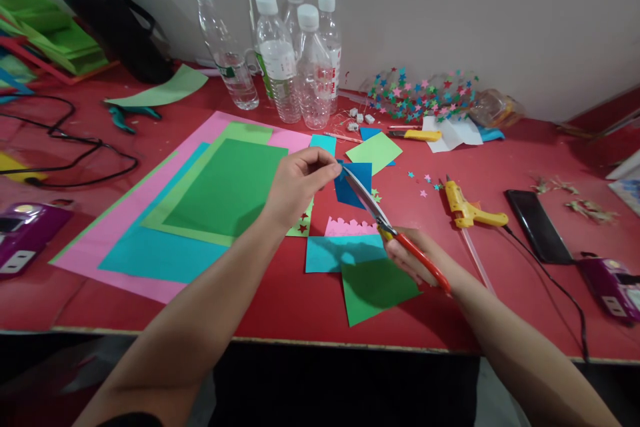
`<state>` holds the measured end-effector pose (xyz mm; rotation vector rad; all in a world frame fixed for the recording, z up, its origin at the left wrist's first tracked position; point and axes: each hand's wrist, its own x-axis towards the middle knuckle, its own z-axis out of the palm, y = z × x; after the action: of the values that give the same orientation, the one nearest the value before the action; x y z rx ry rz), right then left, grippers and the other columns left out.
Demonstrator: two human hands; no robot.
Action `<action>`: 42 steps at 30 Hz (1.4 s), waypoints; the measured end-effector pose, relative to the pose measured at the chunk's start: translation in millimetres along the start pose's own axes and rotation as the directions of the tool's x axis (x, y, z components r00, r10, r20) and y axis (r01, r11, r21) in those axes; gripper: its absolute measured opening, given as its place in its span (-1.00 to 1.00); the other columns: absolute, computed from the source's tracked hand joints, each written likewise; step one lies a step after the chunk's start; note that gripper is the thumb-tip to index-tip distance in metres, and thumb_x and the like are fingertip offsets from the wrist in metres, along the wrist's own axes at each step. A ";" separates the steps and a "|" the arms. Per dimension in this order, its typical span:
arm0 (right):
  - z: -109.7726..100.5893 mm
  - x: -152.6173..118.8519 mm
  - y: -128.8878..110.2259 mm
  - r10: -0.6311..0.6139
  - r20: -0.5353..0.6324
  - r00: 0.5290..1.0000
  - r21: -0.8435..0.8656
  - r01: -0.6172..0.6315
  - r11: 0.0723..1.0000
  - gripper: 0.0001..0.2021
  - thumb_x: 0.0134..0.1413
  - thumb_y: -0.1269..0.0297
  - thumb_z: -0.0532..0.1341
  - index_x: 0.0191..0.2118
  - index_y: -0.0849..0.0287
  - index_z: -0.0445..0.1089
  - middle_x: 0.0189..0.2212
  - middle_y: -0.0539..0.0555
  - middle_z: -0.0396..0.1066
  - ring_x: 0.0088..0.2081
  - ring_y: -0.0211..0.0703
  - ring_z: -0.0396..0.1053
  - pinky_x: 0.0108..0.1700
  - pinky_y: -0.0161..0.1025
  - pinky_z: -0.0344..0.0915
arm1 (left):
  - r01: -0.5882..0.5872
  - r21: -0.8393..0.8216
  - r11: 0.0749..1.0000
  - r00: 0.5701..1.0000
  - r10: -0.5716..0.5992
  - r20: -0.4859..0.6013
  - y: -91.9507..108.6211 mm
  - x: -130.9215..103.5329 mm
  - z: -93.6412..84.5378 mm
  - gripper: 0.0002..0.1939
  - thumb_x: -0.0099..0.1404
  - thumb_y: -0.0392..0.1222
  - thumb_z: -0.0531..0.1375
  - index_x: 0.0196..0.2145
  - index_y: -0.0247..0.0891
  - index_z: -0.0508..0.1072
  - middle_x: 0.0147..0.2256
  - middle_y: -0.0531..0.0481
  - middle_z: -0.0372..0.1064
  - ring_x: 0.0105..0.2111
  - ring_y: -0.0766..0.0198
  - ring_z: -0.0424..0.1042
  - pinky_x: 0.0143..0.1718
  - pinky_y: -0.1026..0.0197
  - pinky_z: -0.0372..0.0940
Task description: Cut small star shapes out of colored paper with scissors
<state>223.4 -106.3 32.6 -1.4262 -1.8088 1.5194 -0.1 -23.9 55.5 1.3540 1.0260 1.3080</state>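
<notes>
My left hand [300,183] is closed in a pinch on the top left corner of a dark blue paper piece [354,190]. My right hand [417,257] holds scissors [377,213] with red handles, their blades pointing up and left to the pinched corner. Beneath the blades lie a pink strip with a scalloped edge [350,225], a light blue sheet [325,255] and a green sheet [373,290]. Left of these, large green [225,187], blue [150,257] and pink [85,259] sheets are stacked on the red table.
Several plastic bottles [315,80] stand at the back. A star-filled bottle [425,95] lies behind a yellow cutter [415,135]. On the right are a yellow glue gun [465,205] and a black phone [537,227]; teal pliers [123,117] lie at the back left.
</notes>
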 end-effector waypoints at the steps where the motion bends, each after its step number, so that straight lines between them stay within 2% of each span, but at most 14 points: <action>1: -0.3 0.2 1.3 0.009 0.009 1.000 0.015 -0.009 1.000 -0.63 0.18 -0.05 0.05 -0.47 0.11 0.07 -0.75 -0.18 0.05 -0.76 -0.42 -0.01 -0.70 -0.39 -0.07 | -0.007 0.001 1.000 1.000 0.007 -0.010 -0.5 0.5 -0.5 -0.91 0.04 -0.23 0.27 -0.55 -0.25 0.43 -0.61 0.12 0.23 -0.61 0.45 0.13 -0.57 0.31 0.06; 7: 0.0 0.8 9.2 -0.016 0.028 0.999 0.110 0.013 0.994 -0.55 0.16 -0.19 0.04 -0.45 0.14 0.14 -0.77 -0.18 0.06 -0.78 -0.43 -0.03 -0.73 -0.42 -0.06 | -0.022 -0.048 0.999 1.000 0.021 -0.021 -1.3 -2.5 5.5 -0.93 0.07 -0.26 0.25 -0.53 -0.25 0.42 -0.60 0.13 0.23 -0.61 0.47 0.13 -0.58 0.33 0.08; 15: 4.8 0.7 6.2 -0.046 0.035 0.998 0.150 0.040 0.988 -0.48 0.11 -0.28 0.02 -0.43 0.16 0.17 -0.80 -0.19 0.06 -0.80 -0.43 -0.04 -0.73 -0.41 -0.02 | -0.116 -0.079 0.990 0.993 0.116 0.004 -8.6 -6.3 10.6 -0.92 0.12 -0.29 0.24 -0.51 -0.22 0.42 -0.54 0.11 0.25 -0.54 0.43 0.17 -0.48 0.31 0.15; 20: 7.2 0.8 6.1 -0.029 0.019 0.999 0.157 0.026 0.987 -0.48 0.08 -0.30 0.03 -0.42 0.15 0.17 -0.78 -0.19 0.06 -0.80 -0.42 -0.01 -0.75 -0.42 -0.01 | -0.184 -0.002 0.983 0.983 0.184 -0.008 -10.0 -5.9 10.6 -0.89 0.14 -0.31 0.23 -0.52 -0.19 0.43 -0.44 0.06 0.23 -0.38 0.35 0.24 -0.30 0.24 0.22; 23: 6.9 0.4 4.8 0.002 -0.001 1.000 0.129 -0.002 0.992 -0.48 0.09 -0.28 0.03 -0.44 0.15 0.16 -0.78 -0.19 0.05 -0.80 -0.43 -0.02 -0.75 -0.42 -0.02 | -0.216 -0.013 0.976 0.976 0.216 -0.008 -9.7 -4.8 9.4 -0.89 0.12 -0.32 0.24 -0.53 -0.17 0.44 -0.39 0.04 0.24 -0.29 0.31 0.28 -0.23 0.20 0.24; 27: 8.0 -0.3 5.9 0.000 -0.013 1.000 0.123 0.002 0.992 -0.53 0.12 -0.22 0.05 -0.46 0.14 0.12 -0.79 -0.19 0.03 -0.79 -0.43 -0.02 -0.73 -0.41 -0.04 | -0.188 -0.033 0.982 0.982 0.188 0.024 -8.3 -4.1 7.7 -0.89 0.11 -0.30 0.24 -0.53 -0.16 0.43 -0.36 0.03 0.27 -0.26 0.29 0.30 -0.19 0.17 0.25; 32: 10.0 -0.6 5.8 0.017 -0.047 0.999 0.107 -0.012 0.994 -0.54 0.12 -0.19 0.06 -0.48 0.12 0.09 -0.79 -0.19 0.03 -0.80 -0.43 -0.04 -0.74 -0.41 -0.06 | -0.139 -0.030 0.990 0.990 0.139 0.011 -5.6 -4.7 7.8 -0.89 0.09 -0.27 0.24 -0.56 -0.19 0.40 -0.37 0.02 0.31 -0.26 0.27 0.33 -0.17 0.16 0.26; 38: 8.1 1.1 6.2 0.002 -0.015 1.000 0.130 0.000 0.991 -0.53 0.10 -0.23 0.06 -0.45 0.13 0.12 -0.78 -0.20 0.03 -0.79 -0.42 -0.03 -0.75 -0.41 -0.05 | -0.047 -0.055 0.997 0.999 0.048 0.025 -1.0 -5.6 8.6 -0.91 0.05 -0.26 0.25 -0.55 -0.21 0.40 -0.46 0.06 0.30 -0.39 0.32 0.29 -0.30 0.20 0.26; 42: 7.8 1.0 4.5 0.015 -0.020 1.000 0.107 -0.013 0.994 -0.56 0.13 -0.18 0.05 -0.46 0.13 0.11 -0.77 -0.19 0.05 -0.78 -0.43 -0.03 -0.71 -0.39 -0.02 | -0.009 -0.041 0.999 0.999 0.011 0.052 1.2 -5.5 8.9 -0.92 0.03 -0.26 0.25 -0.56 -0.22 0.39 -0.47 0.07 0.31 -0.37 0.31 0.31 -0.27 0.19 0.27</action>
<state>218.9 -109.8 25.7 -1.4006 -1.6821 1.5779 8.4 -30.2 55.9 1.3572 0.9535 1.2877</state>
